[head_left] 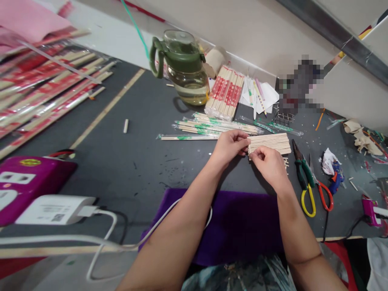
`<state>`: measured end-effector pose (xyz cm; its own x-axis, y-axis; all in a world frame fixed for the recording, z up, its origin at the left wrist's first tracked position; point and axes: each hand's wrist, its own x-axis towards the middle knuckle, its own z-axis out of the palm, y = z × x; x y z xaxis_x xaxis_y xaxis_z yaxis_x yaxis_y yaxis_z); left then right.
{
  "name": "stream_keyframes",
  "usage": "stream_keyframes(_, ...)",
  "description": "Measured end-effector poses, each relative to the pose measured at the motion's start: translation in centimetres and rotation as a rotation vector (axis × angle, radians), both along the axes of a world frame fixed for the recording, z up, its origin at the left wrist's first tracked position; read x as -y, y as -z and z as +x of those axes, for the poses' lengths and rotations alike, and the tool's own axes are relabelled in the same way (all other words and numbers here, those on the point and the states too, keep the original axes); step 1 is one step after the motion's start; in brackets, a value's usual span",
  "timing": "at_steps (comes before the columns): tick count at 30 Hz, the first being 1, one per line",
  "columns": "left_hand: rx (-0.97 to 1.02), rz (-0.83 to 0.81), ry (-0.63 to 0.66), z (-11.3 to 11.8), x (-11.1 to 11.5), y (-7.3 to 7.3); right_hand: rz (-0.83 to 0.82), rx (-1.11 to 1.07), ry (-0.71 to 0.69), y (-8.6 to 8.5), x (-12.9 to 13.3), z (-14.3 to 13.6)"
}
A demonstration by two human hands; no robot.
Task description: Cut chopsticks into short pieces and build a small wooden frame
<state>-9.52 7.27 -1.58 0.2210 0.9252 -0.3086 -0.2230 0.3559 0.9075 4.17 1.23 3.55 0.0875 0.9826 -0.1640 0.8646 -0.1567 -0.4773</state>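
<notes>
A flat panel of wooden sticks (269, 143), laid side by side, rests on the dark table. My left hand (233, 144) is at the panel's left end, thumb and fingers pinched together at its upper corner. My right hand (268, 161) pinches the lower left part of the same end, its fingertips close to the left hand's. Whatever small piece may be between the fingers is hidden. Short cut stick pieces (285, 163) show just right of my right hand. Behind my left hand lie chopsticks in clear wrappers with green print (200, 128).
A green-lidded glass pitcher (188, 72) and a pack of red-wrapped chopsticks (224, 92) stand behind. Pliers (304, 173), scissors (321, 188) and a blue glue gun (336, 178) lie right. A purple power strip (36, 178) with a white charger (56, 209) sits left; its cable crosses a purple cloth (242, 218).
</notes>
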Motion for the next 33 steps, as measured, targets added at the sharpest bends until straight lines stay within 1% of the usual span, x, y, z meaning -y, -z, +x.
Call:
stream_keyframes(8, 0.036, -0.022, 0.067, -0.69, 0.06, -0.11, -0.011, 0.001, 0.015, -0.07, -0.06, -0.15)
stream_keyframes(17, 0.031, -0.027, 0.051, -0.56, 0.08, -0.1, 0.012, -0.035, -0.006, 0.18, 0.04, -0.06)
stream_keyframes(23, 0.028, -0.033, 0.046, -0.52, 0.1, -0.2, 0.002, -0.03, -0.006, 0.01, 0.17, -0.09)
stream_keyframes(30, 0.009, -0.019, 0.055, -0.4, 0.19, -0.25, 0.018, 0.065, -0.014, 0.23, 0.12, -0.54)
stream_keyframes(33, -0.025, 0.016, 0.062, -0.36, 0.15, -0.25, 0.028, 0.112, -0.013, 0.22, -0.02, -0.9)
